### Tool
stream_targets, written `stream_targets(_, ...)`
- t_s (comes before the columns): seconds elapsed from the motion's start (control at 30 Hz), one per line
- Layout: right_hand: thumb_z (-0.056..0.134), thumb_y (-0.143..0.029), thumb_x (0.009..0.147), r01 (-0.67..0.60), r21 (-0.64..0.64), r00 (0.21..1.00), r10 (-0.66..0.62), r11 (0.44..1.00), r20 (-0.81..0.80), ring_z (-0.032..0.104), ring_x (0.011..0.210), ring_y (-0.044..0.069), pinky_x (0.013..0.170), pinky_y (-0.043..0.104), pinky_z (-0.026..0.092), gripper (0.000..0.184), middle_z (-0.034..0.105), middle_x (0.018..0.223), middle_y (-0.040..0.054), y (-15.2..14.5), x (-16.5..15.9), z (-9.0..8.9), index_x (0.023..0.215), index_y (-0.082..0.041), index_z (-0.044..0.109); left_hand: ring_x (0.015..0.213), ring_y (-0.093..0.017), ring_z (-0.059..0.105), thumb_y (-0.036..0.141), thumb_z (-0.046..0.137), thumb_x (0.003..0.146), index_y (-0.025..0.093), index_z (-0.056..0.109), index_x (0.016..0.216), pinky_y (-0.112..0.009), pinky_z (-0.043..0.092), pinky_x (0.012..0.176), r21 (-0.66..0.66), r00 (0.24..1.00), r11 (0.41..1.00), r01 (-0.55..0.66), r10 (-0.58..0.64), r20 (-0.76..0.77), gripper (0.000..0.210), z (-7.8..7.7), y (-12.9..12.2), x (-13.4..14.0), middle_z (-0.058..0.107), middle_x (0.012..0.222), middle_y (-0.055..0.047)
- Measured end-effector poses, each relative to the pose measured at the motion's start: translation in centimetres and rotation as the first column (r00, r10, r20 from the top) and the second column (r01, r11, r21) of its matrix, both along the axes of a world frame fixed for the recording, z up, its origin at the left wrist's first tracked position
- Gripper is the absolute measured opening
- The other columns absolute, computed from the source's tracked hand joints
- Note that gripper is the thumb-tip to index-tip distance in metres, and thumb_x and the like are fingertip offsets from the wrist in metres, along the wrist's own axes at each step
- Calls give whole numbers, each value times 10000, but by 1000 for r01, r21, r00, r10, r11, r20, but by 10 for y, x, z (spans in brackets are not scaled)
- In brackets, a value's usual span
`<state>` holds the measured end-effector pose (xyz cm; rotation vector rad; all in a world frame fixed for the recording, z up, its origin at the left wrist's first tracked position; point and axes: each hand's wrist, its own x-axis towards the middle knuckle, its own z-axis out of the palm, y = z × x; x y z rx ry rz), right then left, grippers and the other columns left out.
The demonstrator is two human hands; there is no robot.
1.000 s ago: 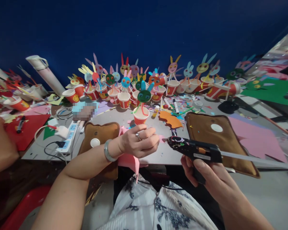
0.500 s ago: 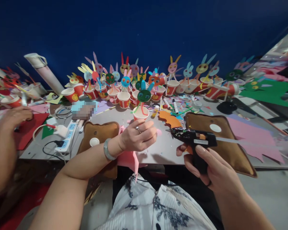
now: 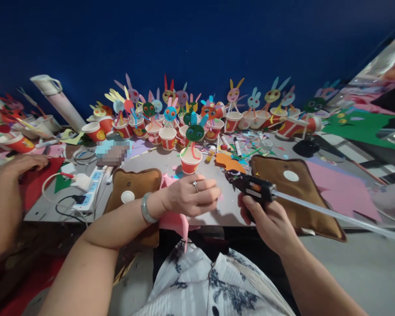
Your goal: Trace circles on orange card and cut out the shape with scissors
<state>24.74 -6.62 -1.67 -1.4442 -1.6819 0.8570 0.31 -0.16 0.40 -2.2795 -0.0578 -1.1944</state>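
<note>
Table [image 3: 163,158]: shared surface; all places referred to the near cup [image 3: 190,166], which is stood upright on it. Two brown pads are laid flat, one left of and nearer than the cup [image 3: 141,184], one to its right [image 3: 304,188]. A row of figure cups [image 3: 167,139] is ranged behind it. A co-worker's hand [image 3: 33,164] is noted far left of the cup.

Gun [image 3: 255,186]: held right of and nearer than the cup, nozzle directed leftward, with a long glue stick [image 3: 319,210] projecting from its rear. Judged rigid, fairly light and not slippery, but made tail-heavy by the stick; best gripped by the handle, with the nozzle avoided as probably hot.

The cup itself is judged very light and easily crushed; best taken low on the wall, clear of the green head [image 3: 195,133] mounted above it.

Right hand [image 3: 271,221]: fingers wrapped around the gun's handle. Whether the trigger is pressed cannot be told.

Left hand [image 3: 192,196]: held just nearer than the cup, apart from the nozzle. Fingers curled close together, not spread; tips hidden, so whether anything is pinched cannot be told.
</note>
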Motion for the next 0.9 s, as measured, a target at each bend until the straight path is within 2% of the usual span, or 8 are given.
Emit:
stream_targets(0.13, 520, -455, 923, 73, 313, 938, -172, 947, 302, 618, 664, 209, 621, 322, 486, 269, 659, 801, 49, 16, -16, -10, 979, -204, 599, 831, -118, 663, 165, 603, 932, 166, 663, 811, -256, 554, 674, -96, 992, 993, 67, -77, -97, 136, -4, -13, 7, 735, 1105, -71)
stream_targets(0.2, 546, -423, 888, 68, 369, 887, -226, 927, 403, 653, 717, 230, 590, 310, 469, 292, 679, 898, 61, 23, -23, -18, 1093, -218, 573, 711, -89, 604, 143, 612, 909, 161, 669, 777, -244, 536, 614, -137, 987, 988, 72, -91, -136, 145, -7, -19, 11, 723, 1182, -86)
stream_targets(0.3, 533, -343, 861, 29, 426, 830, -260, 904, 494, 655, 703, 230, 525, 287, 418, 284, 668, 931, 65, 29, -32, -28, 1117, -220, 541, 657, -82, 563, 147, 605, 916, 161, 676, 762, -249, 531, 602, -165, 970, 983, 83, -117, -211, 170, -8, -25, 14, 708, 1233, -98)
stream_targets(0.43, 493, -240, 849, -52, 482, 818, -240, 874, 523, 641, 719, 223, 557, 295, 437, 260, 644, 928, 64, 25, -38, -35, 1108, -219, 514, 791, -104, 632, 138, 576, 941, 175, 706, 830, -245, 556, 739, -201, 937, 972, 120, -178, -302, 175, -6, -23, 13, 725, 1122, -68)
stream_targets(0.57, 480, -233, 859, -24, 569, 824, -306, 822, 476, 629, 704, 229, 550, 301, 429, 267, 637, 902, 56, 22, -40, -38, 1125, -219, 496, 777, -113, 629, 108, 565, 938, 169, 710, 822, -258, 562, 790, -202, 926, 966, 161, -219, -308, 195, -4, -20, 12, 724, 1023, -66)
stream_targets(0.7, 477, -217, 867, -5, 641, 819, -365, 767, 443, 647, 732, 235, 541, 297, 419, 281, 653, 941, 68, 22, -39, -40, 1148, -218, 484, 732, -113, 607, 114, 560, 942, 169, 708, 816, -265, 568, 783, -184, 917, 962, 203, -253, -307, 202, -5, -18, 14, 722, 1012, -69)
stream_targets(0.9, 501, -233, 880, -27, 653, 817, -359, 757, 451, 637, 687, 215, 511, 280, 414, 276, 641, 913, 51, 19, -37, -37, 1154, -223, 470, 721, -124, 612, 105, 598, 912, 150, 700, 780, -270, 571, 738, -181, 926, 949, 258, -296, -234, 173, -3, -18, 16, 724, 974, -84)
